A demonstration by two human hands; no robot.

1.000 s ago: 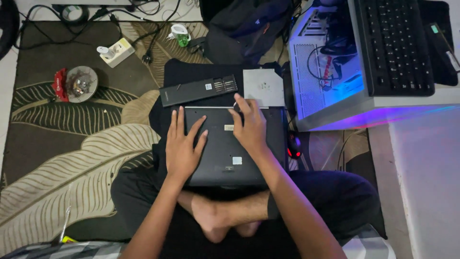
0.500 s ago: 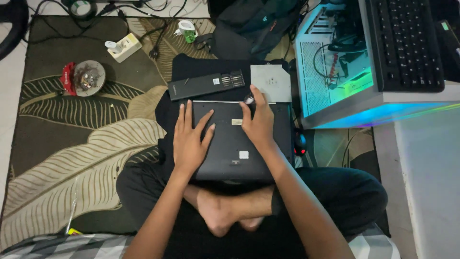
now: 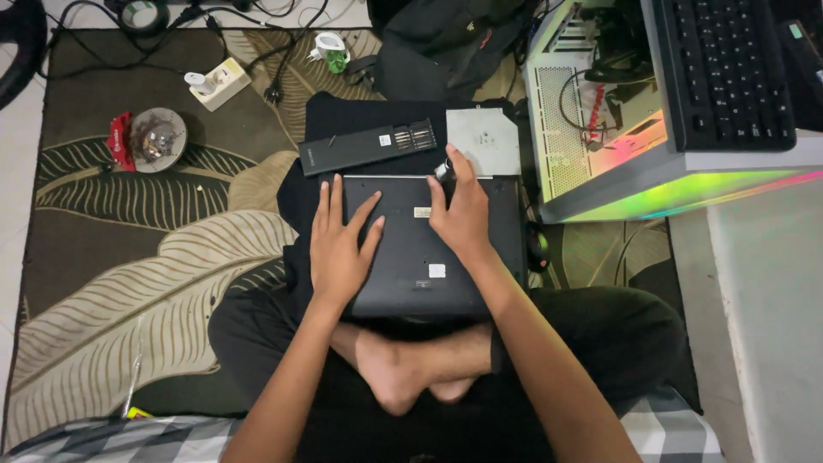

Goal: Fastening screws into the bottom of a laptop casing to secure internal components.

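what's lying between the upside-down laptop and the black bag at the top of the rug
In the head view, a long black screwdriver bit case and a grey square metal plate lie on dark cloth between the laptop and the bag.

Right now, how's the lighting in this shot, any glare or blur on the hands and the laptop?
Head view: dim room light, the dark laptop flat and glare-free; both the left hand and right hand look sharp, without motion blur; the strongest light is the coloured glow of the PC case, washed out along its lower edge; the floor at far right is pale.
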